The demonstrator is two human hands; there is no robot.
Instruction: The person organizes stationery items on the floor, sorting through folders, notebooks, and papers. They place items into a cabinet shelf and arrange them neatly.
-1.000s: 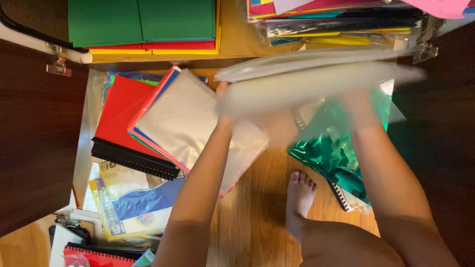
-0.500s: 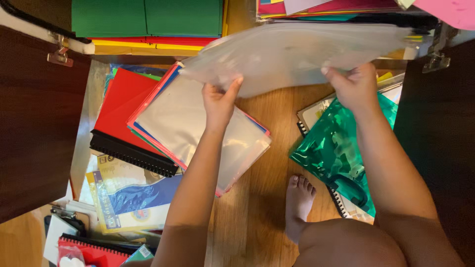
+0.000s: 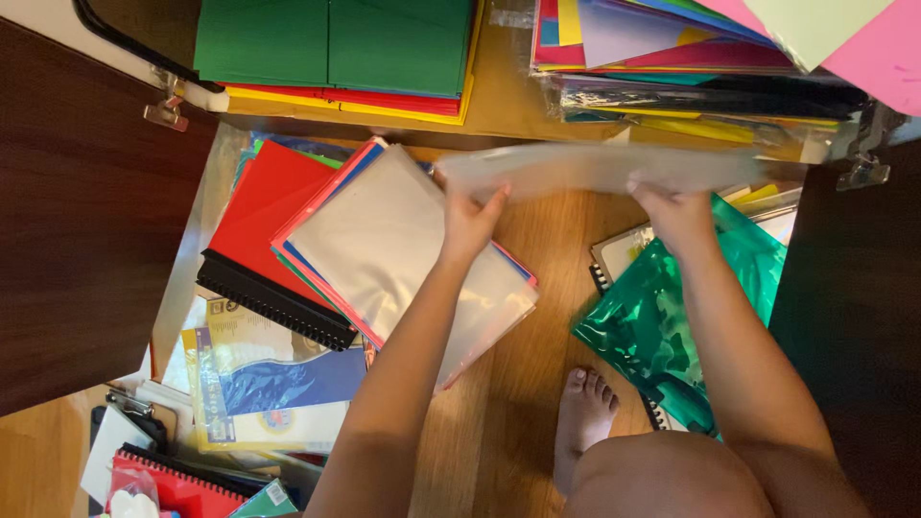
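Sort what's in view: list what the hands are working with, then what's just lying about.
In hand:
left hand
right hand
clear plastic sleeves, held by both hands

Lying about:
floor stack of plastic sleeves
red binder
green foil sheet
green folders
coloured paper stack

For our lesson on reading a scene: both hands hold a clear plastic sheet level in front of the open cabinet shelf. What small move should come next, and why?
Probably ease the clear plastic sheet forward. The left hand and right hand grip its near edge, and it lies level, pointing at the gap under the shelf's wrapped paper stack.
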